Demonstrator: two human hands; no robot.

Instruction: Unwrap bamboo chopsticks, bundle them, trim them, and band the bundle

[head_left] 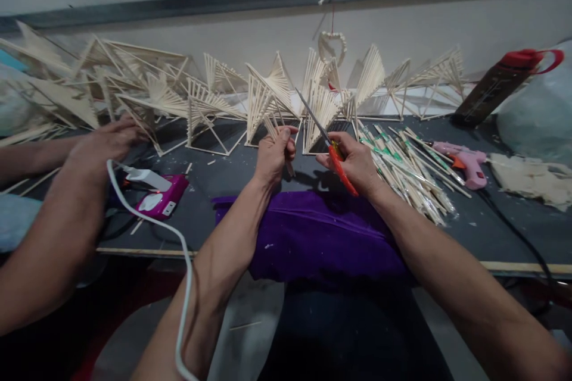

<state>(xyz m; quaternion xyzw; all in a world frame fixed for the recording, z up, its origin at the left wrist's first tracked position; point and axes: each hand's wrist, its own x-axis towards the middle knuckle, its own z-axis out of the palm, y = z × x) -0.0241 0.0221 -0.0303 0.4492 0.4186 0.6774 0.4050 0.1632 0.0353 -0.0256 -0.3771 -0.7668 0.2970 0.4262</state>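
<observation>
Bench (201,181): near edge runs across the view below the hands; purple cloth (322,232) lies over its middle stretch and drops past it. Rear side lined with stick frames (270,89) beside the wall. Bare dark surface shows between power strip (175,191) and left hand (274,158), with small chips on it; a narrower strip shows between frames and cloth. To the right, stick pile (404,169) bounds the working room, close to right hand (355,164).

Grip, left: closed round a few thin sticks (270,128), above the bench just behind the cloth; exact number unclear. Grip, right: fingers round the handles of scissors (334,152), blades angled up and leftward toward the frames.

Counts: scissors, 1; pink glue gun (469,164), 1, right of the pile; dark bottle (498,89) with red cap, 1, tilted; hanging heart (332,47), 1, by the wall; power strip, 1, with white plug (149,179). White cable (185,274), 1, crossing the near edge. Frames: several, overlapping, total not readable. Pile: many, uncountable. Co-worker's arms, 2; one hand (107,143) near the left frames.
</observation>
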